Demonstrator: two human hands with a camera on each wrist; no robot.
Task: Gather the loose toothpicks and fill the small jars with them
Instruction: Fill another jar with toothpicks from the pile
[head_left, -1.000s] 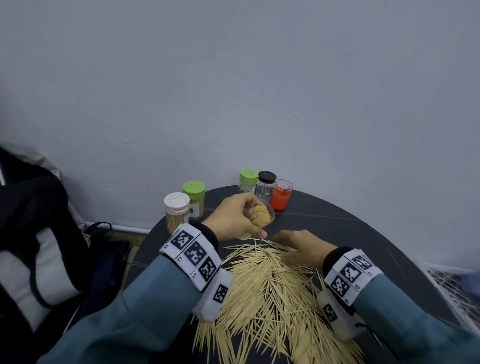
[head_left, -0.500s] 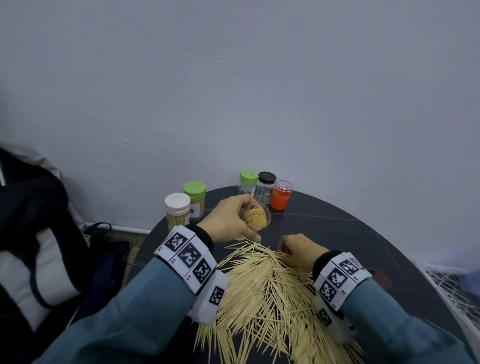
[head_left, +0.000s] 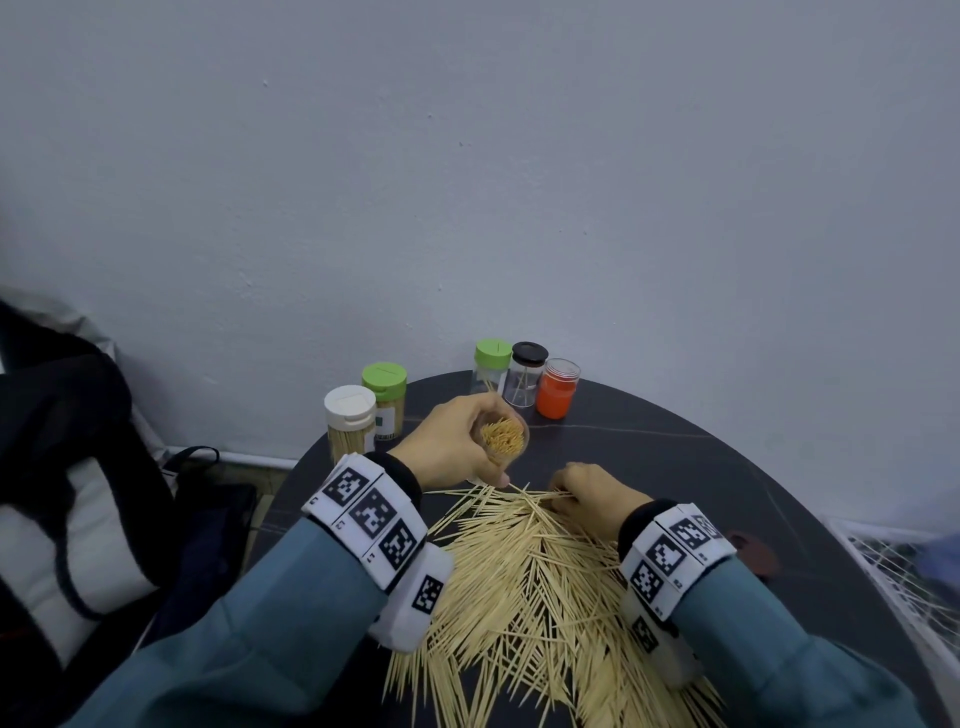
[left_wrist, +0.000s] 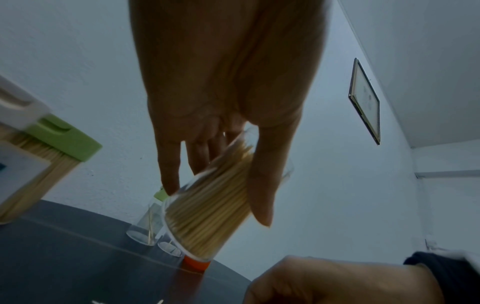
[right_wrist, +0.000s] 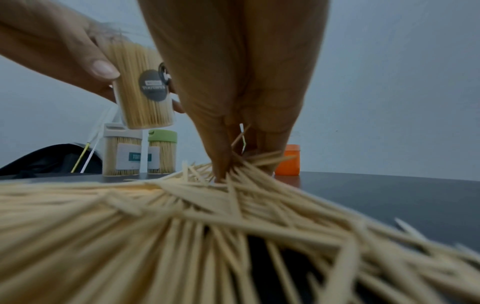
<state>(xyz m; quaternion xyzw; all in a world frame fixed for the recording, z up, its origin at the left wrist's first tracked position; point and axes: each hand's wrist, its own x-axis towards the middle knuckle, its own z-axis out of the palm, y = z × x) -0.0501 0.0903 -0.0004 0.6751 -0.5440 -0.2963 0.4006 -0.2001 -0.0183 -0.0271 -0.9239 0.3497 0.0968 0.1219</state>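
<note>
The left hand (head_left: 451, 447) grips a clear, lidless jar (head_left: 505, 441) above the tabletop (head_left: 675, 467), fingers and thumb curled round its wall. The jar is tilted, its open mouth turned toward the person, and it is packed with toothpicks. In the right wrist view a round dark label shows on its side. The right hand (head_left: 587, 493) is down at the far edge of the loose toothpicks (head_left: 530, 582), its fingertips (right_wrist: 221, 164) bunched together and pinching a small cluster of them against the dark surface.

The loose toothpicks lie in a wide fan on the near part of the round tabletop, between the two wrists and spreading toward the near rim. Both wrists carry white bands with black square markers over blue-grey sleeves.

Beyond the hands, near the back rim, stand five more containers. On the left a white-capped jar (head_left: 349, 422) and a green-capped jar (head_left: 385, 399) stand side by side, both filled with toothpicks. Further right a second green-capped jar (head_left: 491, 364) and a black-capped jar (head_left: 525, 371) are clear and hold only a stick or two. Just beside them stands an orange jar (head_left: 557, 388).

A pale wall rises behind the tabletop. To the left a black and white bag (head_left: 67, 467) sits off the tabletop.
</note>
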